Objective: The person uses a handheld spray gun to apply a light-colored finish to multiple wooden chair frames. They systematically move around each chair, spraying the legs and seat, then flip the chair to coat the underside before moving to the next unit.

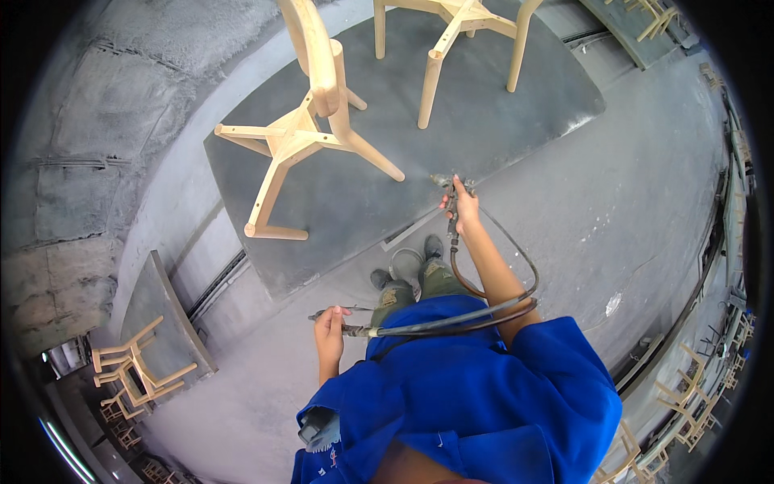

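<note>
My right hand [465, 208], held out in front, is closed around a spray gun [451, 190] whose nozzle points toward the left. A dark hose [516, 234] loops from the gun past my right forearm and across my front. Lower on the left, my left hand [330, 327] grips the hose near a metal fitting; a thin dark end sticks out beyond its fingers. Left of the gun stands a bare pale wooden chair frame [292, 139] on a dark grey board [363, 214]. A second wooden chair frame [433, 77] stands farther back, cut off by the upper edge.
A grey dusty wall [105, 105] runs along the left. More wooden chairs [135, 373] sit by another grey board [179, 323] at lower left. Several chair frames [685, 395] line the right side beyond a dark rail. A round container [405, 262] is near my feet.
</note>
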`<state>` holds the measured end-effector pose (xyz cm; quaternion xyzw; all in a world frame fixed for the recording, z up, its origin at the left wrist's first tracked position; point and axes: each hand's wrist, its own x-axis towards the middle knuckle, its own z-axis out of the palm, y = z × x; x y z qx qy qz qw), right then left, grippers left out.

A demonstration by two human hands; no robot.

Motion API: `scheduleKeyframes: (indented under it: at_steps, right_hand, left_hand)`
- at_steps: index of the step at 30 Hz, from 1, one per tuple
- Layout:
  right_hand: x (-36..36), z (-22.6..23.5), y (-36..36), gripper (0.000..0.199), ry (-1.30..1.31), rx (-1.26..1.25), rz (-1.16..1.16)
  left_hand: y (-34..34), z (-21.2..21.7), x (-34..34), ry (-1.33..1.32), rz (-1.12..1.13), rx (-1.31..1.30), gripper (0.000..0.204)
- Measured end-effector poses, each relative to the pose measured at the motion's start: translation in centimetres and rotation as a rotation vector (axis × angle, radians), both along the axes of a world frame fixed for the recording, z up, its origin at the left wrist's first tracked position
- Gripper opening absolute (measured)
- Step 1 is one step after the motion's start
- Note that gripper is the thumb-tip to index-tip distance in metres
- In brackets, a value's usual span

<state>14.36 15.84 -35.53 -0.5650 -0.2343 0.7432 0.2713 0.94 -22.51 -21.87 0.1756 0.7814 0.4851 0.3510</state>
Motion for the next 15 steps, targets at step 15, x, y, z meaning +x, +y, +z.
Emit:
scheduleKeyframes:
  at_steps: [15]
  right_hand:
    - [-8.9, 2.7, 8.6, 0.033, 0.305, 0.154, -0.006]
  left_hand:
    - [10.4, 4.6, 3.7, 0.199, 0.283, 0.064, 0.024]
